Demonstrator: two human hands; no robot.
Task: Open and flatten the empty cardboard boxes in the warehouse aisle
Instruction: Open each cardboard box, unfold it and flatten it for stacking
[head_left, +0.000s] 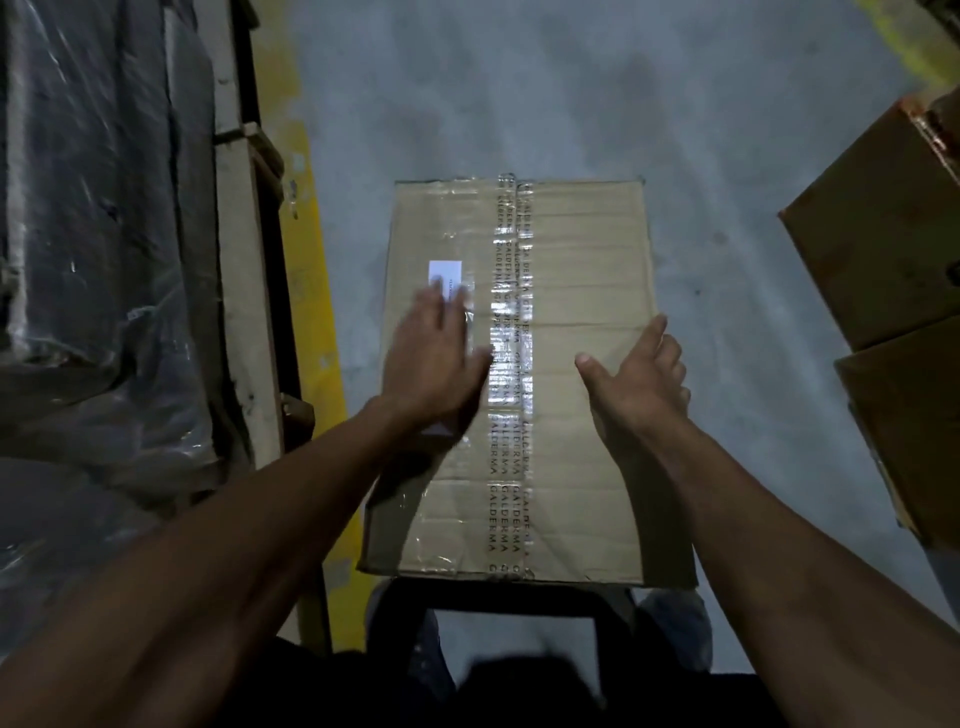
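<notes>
Cardboard box (566, 374) lies closed on the grey concrete floor (571, 104) of the aisle, directly in front of the person, its long axis running straight away from them, near end at their knees and far end pointing up the aisle. A strip of clear printed tape (511, 374) runs the full length of the top along that same axis, a little left of the middle, sealing the seam between the top flaps. A small white label (445, 271) sits on the left flap, toward the far half.

Both bare forearms reach forward and slightly inward over the near end of the box. The left hand (434, 364) lies palm down over the left flap, fingers straight and close together, pointing away, their tips reaching the near edge of the label; it grips nothing, and motion blur hides whether the palm actually presses the cardboard. The right hand (641, 374) is at the right edge of the top, thumb stretched inward across the flap, index finger extended along the edge, the remaining fingers loosely bent over the side; it is spread wide and clasps nothing.

To the left, a yellow floor line (306, 249) runs beside a wooden pallet (244, 291) carrying a load in dark plastic wrap (93, 208). To the right, well apart from the taped box, stand other brown cartons (883, 249).
</notes>
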